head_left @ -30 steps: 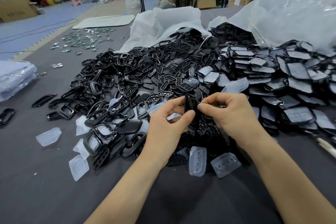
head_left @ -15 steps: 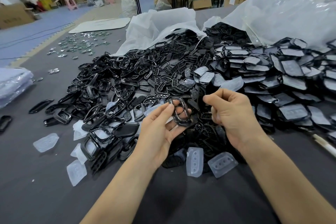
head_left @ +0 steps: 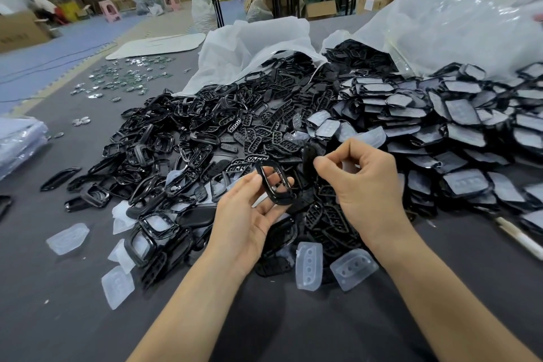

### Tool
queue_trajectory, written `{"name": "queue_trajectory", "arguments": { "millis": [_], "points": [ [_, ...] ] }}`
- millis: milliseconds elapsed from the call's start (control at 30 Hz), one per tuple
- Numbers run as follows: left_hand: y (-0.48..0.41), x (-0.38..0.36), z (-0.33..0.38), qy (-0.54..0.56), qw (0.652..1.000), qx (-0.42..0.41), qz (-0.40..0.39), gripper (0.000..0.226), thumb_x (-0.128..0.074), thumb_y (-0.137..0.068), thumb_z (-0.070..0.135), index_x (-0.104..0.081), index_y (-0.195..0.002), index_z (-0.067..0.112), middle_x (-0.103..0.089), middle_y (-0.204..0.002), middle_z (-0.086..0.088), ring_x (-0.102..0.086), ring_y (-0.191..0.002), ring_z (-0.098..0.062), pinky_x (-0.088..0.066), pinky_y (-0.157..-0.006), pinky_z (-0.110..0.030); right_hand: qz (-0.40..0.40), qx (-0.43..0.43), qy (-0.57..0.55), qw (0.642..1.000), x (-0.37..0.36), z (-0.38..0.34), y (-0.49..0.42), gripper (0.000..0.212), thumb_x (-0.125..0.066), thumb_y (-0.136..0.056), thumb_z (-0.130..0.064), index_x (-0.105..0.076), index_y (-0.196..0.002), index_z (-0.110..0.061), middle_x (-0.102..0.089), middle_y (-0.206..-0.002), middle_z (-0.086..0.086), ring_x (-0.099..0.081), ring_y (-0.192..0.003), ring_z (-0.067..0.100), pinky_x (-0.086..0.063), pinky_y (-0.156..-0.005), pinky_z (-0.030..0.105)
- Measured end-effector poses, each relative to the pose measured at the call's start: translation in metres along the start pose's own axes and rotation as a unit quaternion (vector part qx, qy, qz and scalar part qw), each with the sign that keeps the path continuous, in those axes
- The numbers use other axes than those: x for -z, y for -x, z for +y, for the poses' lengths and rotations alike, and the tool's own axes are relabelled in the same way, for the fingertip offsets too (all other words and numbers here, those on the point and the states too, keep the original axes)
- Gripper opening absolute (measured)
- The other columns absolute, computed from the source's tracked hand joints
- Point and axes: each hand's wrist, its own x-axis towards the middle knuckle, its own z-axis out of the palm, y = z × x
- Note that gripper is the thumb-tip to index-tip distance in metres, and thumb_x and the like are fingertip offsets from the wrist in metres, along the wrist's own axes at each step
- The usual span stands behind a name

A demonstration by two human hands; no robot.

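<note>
Pinching frame (head_left: pixel 277 200), left hand (head_left: pixel 246 223); right hand (head_left: pixel 361 185) pinches piece (head_left: pixel 307 156).

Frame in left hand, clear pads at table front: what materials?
Frame: moulded black plastic, likely; glossy, with bright highlights along its rim. Clear pads: translucent soft plastic or silicone, cannot tell which; milky, matte, with moulded dimples. Dark piece pinched by the right hand: too hidden to judge.
</note>
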Motion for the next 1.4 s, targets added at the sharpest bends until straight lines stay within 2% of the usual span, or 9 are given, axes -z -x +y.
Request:
{"name": "queue_trajectory", "arguments": {
  "millis": [200,433,600,667,867,1067,1167,1300,1400],
  "points": [
    [0.001,-0.001,0.001,-0.003,1.0,0.001,-0.003,0.02,-0.047,-0.099,0.01,-0.066,-0.101,0.005,-0.074,-0.093,-0.011,-0.072,-0.093,-0.03,-0.06,-0.068,-0.034,-0.008,-0.005,0.004,1.0,0.0,0.003,-0.002,0.029,-0.072,-0.079,-0.011,-0.056,-0.057,-0.02,-0.032,-0.039,-0.016,-0.029,-0.04,0.003,-0.024,-0.042,0.008],
    [0.004,-0.003,0.002,0.013,0.999,0.001,-0.03,0.017,-0.049,-0.097,0.008,-0.065,-0.102,0.004,-0.074,-0.089,-0.009,-0.073,-0.08,-0.022,-0.059,-0.064,-0.032,-0.024,-0.008,0.005,1.0,-0.002,0.009,-0.003,0.027,-0.072,-0.078,-0.011,-0.056,-0.057,-0.02,-0.033,-0.039,-0.016,-0.029,-0.039,0.003,-0.024,-0.042,0.009],
    [0.005,-0.002,0.002,-0.011,0.997,-0.031,-0.066,0.016,-0.057,-0.088,0.012,-0.07,-0.098,0.011,-0.074,-0.099,-0.005,-0.07,-0.091,-0.02,-0.059,-0.082,-0.038,-0.033,-0.012,0.009,0.999,-0.001,0.012,-0.004,0.029,-0.073,-0.078,-0.011,-0.056,-0.056,-0.021,-0.033,-0.039,-0.016,-0.028,-0.039,0.003,-0.025,-0.042,0.01],
    [0.007,-0.002,0.002,-0.043,0.994,-0.047,-0.086,0.018,-0.06,-0.082,0.018,-0.073,-0.095,0.017,-0.073,-0.104,0.0,-0.067,-0.095,-0.016,-0.057,-0.086,-0.034,-0.034,-0.01,0.012,0.999,-0.002,0.012,-0.004,0.029,-0.073,-0.078,-0.011,-0.056,-0.056,-0.021,-0.032,-0.038,-0.016,-0.028,-0.039,0.003,-0.025,-0.042,0.009],
    [0.009,-0.005,0.001,-0.031,0.993,-0.04,-0.104,0.017,-0.062,-0.078,0.018,-0.078,-0.084,0.023,-0.073,-0.105,0.003,-0.063,-0.095,-0.017,-0.057,-0.077,-0.028,-0.035,-0.02,0.016,0.999,-0.002,0.014,-0.004,0.029,-0.072,-0.077,-0.01,-0.056,-0.056,-0.021,-0.033,-0.038,-0.016,-0.028,-0.038,0.002,-0.024,-0.041,0.008],
    [0.009,-0.004,0.004,-0.009,0.993,-0.031,-0.115,0.019,-0.062,-0.08,0.014,-0.07,-0.097,0.011,-0.073,-0.105,-0.008,-0.071,-0.092,-0.02,-0.058,-0.072,-0.03,-0.045,-0.03,0.017,0.998,-0.002,0.014,-0.004,0.028,-0.072,-0.078,-0.01,-0.056,-0.057,-0.02,-0.034,-0.038,-0.015,-0.029,-0.038,0.002,-0.025,-0.041,0.009],
    [0.01,-0.004,0.005,-0.016,0.994,-0.021,-0.109,0.019,-0.063,-0.078,0.018,-0.07,-0.094,0.013,-0.071,-0.107,-0.008,-0.071,-0.092,-0.021,-0.058,-0.069,-0.031,-0.052,-0.031,0.028,0.998,-0.002,0.014,-0.004,0.027,-0.072,-0.078,-0.01,-0.057,-0.057,-0.018,-0.033,-0.038,-0.015,-0.029,-0.039,0.003,-0.025,-0.042,0.01],
    [0.011,-0.004,0.006,-0.059,0.991,0.0,-0.118,0.013,-0.057,-0.083,0.013,-0.067,-0.091,0.012,-0.071,-0.104,-0.009,-0.068,-0.094,-0.02,-0.057,-0.066,-0.032,-0.068,0.004,0.088,0.994,-0.001,0.011,-0.003,0.022,-0.073,-0.075,-0.013,-0.058,-0.059,-0.017,-0.037,-0.04,-0.014,-0.031,-0.04,0.004,-0.025,-0.042,0.011],
    [0.012,-0.004,0.005,-0.075,0.988,0.007,-0.135,0.013,-0.059,-0.077,0.016,-0.066,-0.087,0.011,-0.071,-0.099,-0.009,-0.067,-0.091,-0.02,-0.057,-0.065,-0.032,-0.073,0.029,0.12,0.99,-0.001,0.008,-0.001,0.021,-0.074,-0.075,-0.013,-0.059,-0.06,-0.016,-0.038,-0.039,-0.014,-0.035,-0.041,0.005,-0.027,-0.042,0.011]
  ]
}}
